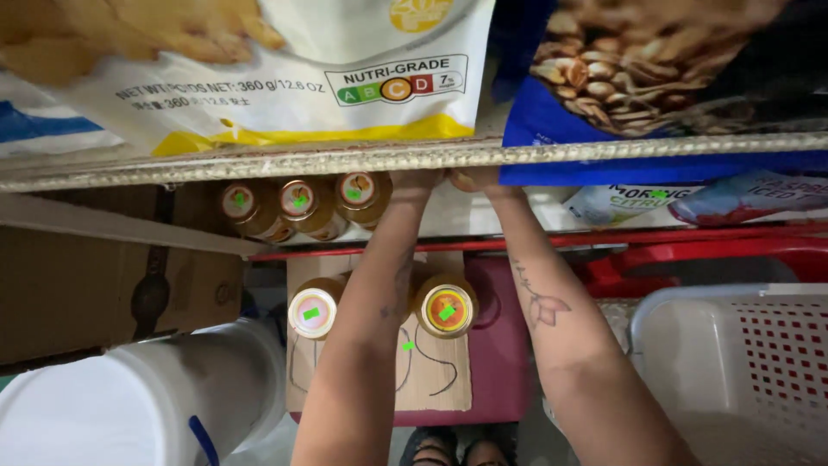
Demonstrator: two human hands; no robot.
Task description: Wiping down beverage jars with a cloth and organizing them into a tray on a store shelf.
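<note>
Standing on the lower shelf (483, 220) under the edge of the shelf above: three amber bottles (304, 207) with pale round caps and small green stickers, packed touching in a row, rightmost one just beside the left hand (420, 181). Reaching up past them, both forearms, hands side by side, the right hand (473, 179) touching the left, both half hidden by the shelf edge (345, 160); fingers tucked out of sight, so cannot tell whether grasping or released. Sitting lower down on a cardboard sheet (431, 375): two more bottles (445, 307) of the same kind, flanking the left forearm. Lying on the shelf above, a white and yellow bag (285, 78) and a blue bag (655, 78). Standing at the right, a white basket (742, 362)
</note>
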